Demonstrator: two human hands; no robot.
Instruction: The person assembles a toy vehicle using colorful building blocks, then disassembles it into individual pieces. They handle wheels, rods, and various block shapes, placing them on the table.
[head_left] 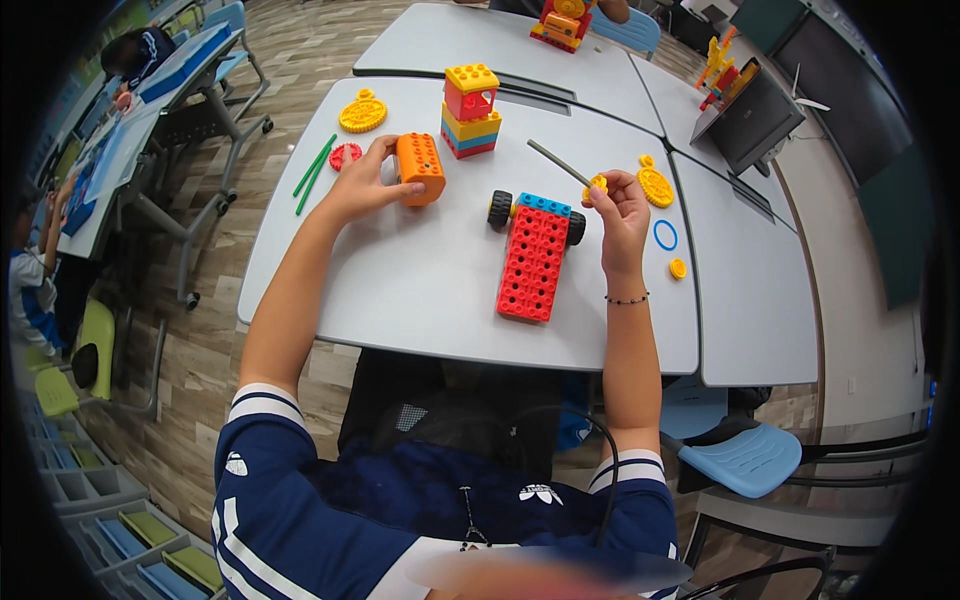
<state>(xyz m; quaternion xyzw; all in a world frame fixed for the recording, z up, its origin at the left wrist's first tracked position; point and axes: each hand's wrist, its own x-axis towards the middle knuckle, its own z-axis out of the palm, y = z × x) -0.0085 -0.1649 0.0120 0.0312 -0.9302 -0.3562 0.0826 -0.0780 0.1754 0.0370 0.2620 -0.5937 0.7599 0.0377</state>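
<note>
My left hand [362,187] grips an orange studded block [421,168] from its left side, thumb in front and fingers behind. In my right hand [623,212], held above the table, a small yellow gear [595,188] is pinched on the end of a dark grey axle rod [557,162]. The rod points up and to the left. Between my hands lies a red brick base [533,262] with a blue strip and black wheels [500,209] at its far end. Beyond it stands a stack of blue, red and yellow bricks [470,133] topped by a red and yellow windowed block [471,92].
Left on the white table [400,290] are green rods [313,178], a red gear [345,156] and a large yellow gear [362,115]. To the right lie another yellow gear [654,188], a blue ring [665,235] and a small yellow wheel [678,269]. Other people sit nearby.
</note>
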